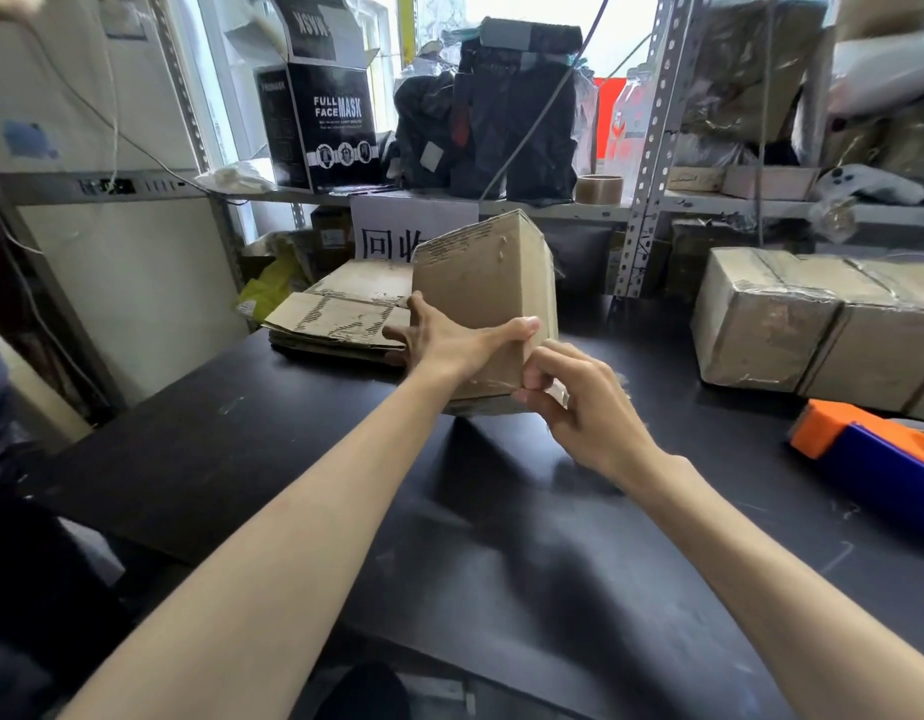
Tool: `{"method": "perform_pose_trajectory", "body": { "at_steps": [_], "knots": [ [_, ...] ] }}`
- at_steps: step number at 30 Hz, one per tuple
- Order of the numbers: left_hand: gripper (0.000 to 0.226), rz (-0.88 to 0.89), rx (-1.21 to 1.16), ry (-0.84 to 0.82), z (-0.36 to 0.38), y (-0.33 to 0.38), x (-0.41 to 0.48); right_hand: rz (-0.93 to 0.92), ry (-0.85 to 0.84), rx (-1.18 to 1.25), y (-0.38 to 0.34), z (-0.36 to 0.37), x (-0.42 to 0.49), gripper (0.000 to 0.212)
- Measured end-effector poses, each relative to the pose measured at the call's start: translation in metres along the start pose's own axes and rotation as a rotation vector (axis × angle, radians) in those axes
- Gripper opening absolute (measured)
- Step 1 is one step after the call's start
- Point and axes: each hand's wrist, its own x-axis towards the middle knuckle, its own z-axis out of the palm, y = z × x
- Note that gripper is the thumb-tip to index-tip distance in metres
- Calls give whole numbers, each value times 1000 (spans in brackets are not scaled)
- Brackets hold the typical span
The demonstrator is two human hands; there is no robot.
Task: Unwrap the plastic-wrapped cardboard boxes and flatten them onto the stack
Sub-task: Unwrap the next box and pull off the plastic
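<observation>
Cardboard box (488,283) looks light and stiff; left hand (444,340) grips its nine-o'clock side, right hand (574,402) pinches thin, likely slippery film (488,381) at five o'clock.

Bare left forearm (293,511), bare right forearm (761,537), long and slender, left grip (441,341), right grip (584,407)

Brown cardboard box (485,283), torn patches striped with corrugation | flattened stack (340,319) same tan, dark dashed stripes | desk (501,537) matte black | dispenser (865,444) orange and blue | mask box (335,127) black, white lettering | sign (397,226) white, black characters | bag (272,288) yellow
</observation>
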Motion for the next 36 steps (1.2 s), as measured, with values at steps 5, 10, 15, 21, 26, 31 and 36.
{"method": "perform_pose_trajectory", "body": {
  "at_steps": [5, 10, 15, 21, 26, 31, 36],
  "knots": [
    [144, -1, 24, -10, 4, 0, -1, -40, -58, -18, 2, -7, -1, 22],
    [145, -18, 51, -23, 6, 3, -4, -84, -92, -53, 1, -15, -3, 16],
    [141, -22, 22, -26, 10, 4, -3, -132, -136, -112, -1, -25, -5, 8],
    [142, -51, -66, -55, 5, 4, 2, -138, -121, -130, -3, -29, -5, 9],
    [145, -51, -92, -82, 3, 4, 4, -117, -135, -104, 0, -32, -6, 13],
    [162, -65, -120, -113, 1, 6, 3, -6, -82, 48, 4, -34, -8, 21],
    [154, -75, -164, -166, -10, -2, 10, 225, 5, 180, 12, -47, -17, 23]
  ]
}}
